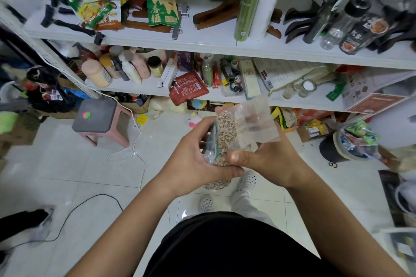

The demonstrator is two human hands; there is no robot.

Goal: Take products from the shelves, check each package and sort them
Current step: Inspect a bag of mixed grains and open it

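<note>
**Both hands on a bag of grain in front of the shelves**

So I've got this clear plastic bag of grain (227,135) held up in front of me with both hands, over the white tiled floor (74,171) and just in front of the lower shelves. My left hand (193,159) is wrapped round the left side and bottom of it, fingers curled over the top edge and thumb lying across the front near the bottom. My right hand (267,155) grips it from the right, thumb pressed onto the front low down, right next to my left thumb. The bag stands roughly upright, the see-through top part mostly empty, the brownish grain packed down the left side and poking out below my hands.

Behind it the white shelf unit (225,44) is crammed. Top shelf has a green snack packet (162,8), a green spray bottle (246,7) standing beside a white pump bottle (269,2), and dark hangers. On the shelf below, a red pouch (188,87) hangs over the edge. A grey-topped pink stool (101,119) sits off to the left on the floor.
</note>
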